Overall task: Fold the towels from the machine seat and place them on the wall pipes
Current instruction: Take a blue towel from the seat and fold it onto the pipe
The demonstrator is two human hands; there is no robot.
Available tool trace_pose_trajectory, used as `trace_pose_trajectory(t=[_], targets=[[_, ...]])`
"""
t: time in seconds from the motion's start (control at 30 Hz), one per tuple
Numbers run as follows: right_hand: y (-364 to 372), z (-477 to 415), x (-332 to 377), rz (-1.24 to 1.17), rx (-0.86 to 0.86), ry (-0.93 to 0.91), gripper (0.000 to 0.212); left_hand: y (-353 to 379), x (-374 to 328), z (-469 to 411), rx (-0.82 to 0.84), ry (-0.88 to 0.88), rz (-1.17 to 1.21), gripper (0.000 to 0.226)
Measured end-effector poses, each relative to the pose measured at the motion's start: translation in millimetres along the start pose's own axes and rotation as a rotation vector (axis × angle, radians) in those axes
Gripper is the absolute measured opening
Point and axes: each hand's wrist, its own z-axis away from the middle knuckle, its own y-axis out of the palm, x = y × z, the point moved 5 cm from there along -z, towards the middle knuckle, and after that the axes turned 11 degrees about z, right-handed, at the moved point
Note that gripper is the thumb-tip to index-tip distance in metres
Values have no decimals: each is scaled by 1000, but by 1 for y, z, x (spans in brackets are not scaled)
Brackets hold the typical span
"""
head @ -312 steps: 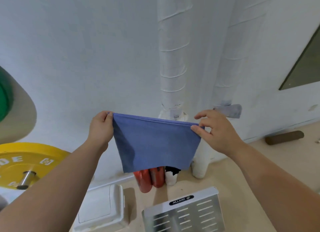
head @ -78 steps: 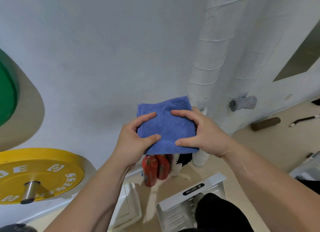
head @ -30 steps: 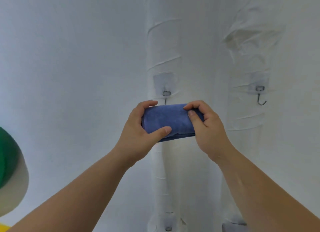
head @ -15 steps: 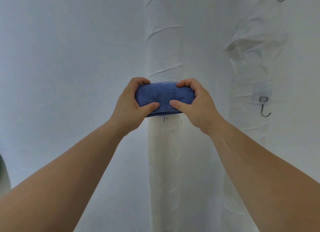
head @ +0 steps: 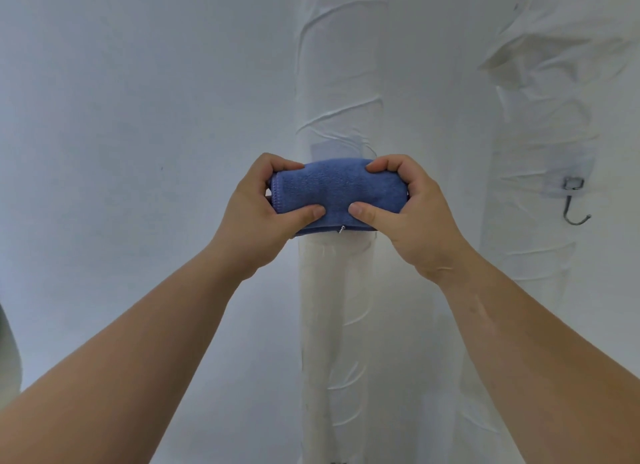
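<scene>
Blue folded towel [head: 337,195] gripped between left hand [head: 258,217], right hand [head: 408,217].

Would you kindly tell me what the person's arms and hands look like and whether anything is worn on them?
Both are bare: the left hand and right hand wear no gloves or visible rings. The left forearm and right forearm show no sleeves within the frame, and neither wrist carries a watch or band. The thumbnails are short and unpainted.
</scene>
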Motion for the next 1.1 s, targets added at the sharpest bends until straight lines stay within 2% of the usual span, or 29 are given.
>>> trace_pose_trajectory(t=[0.37,0.53,0.6,0.7,0.8,0.9,1.0,1.1], targets=[[6,13,-13,-19,-16,40,47,6,13,5,12,-52,-11,36],[6,18,-11,36,-23,62,44,6,12,10,7,-75,-97,32],[5,16,-8,181,-47,18,37,4,5,11,-14,46,-295,32],[6,14,-1,454,-144,-131,21,5,-6,15,-80,288,-660,51],[11,15,2,677,-249,-255,27,12,-9,19,-122,522,-949,50],[16,16,1,857,-295,-360,35,21,0,24,-64,694,-1126,57],[26,18,-4,1051,-273,-468,48,25,13,29,-41,703,-1103,59],[29,16,-11,1035,-250,-478,53,31,25,29,-28,583,-1025,57]])
